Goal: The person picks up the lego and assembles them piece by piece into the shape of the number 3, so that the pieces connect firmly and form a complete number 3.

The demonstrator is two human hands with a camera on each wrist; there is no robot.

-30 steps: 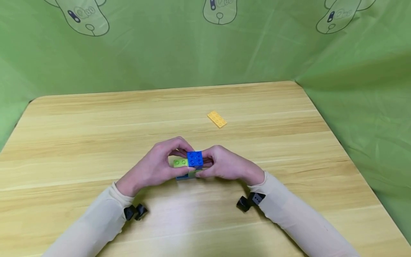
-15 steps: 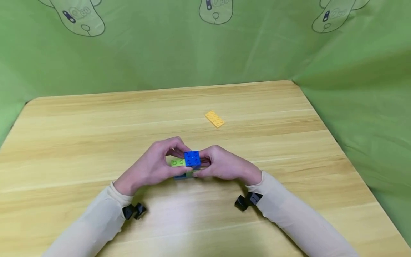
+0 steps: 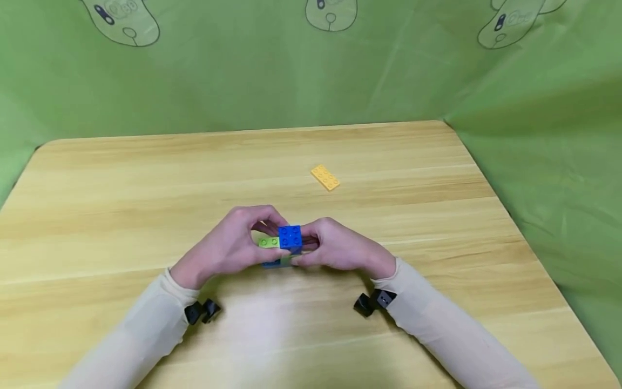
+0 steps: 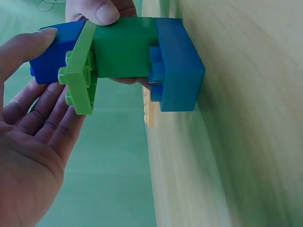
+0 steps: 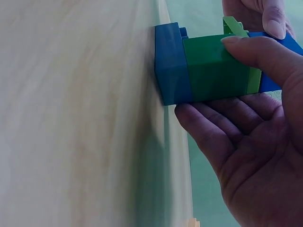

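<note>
Between the hands a stack of toy building bricks stands upright near the middle of the table. At its bottom lies a long blue brick, with a dark green brick on its right part. A light green plate caps the green brick and juts out to the left. On top, at the right, sits a square blue brick. My left hand pinches this top brick between thumb and fingers. My right hand grips the dark green brick, its thumb on the near side.
Farther back on the wooden table lies a flat yellow plate with studs. Green cloth hangs behind the table and along its right side. Black devices are strapped at both sleeves.
The head view has shifted slightly. Both hands keep the same grip on the stack, which stays in nearly the same spot.
</note>
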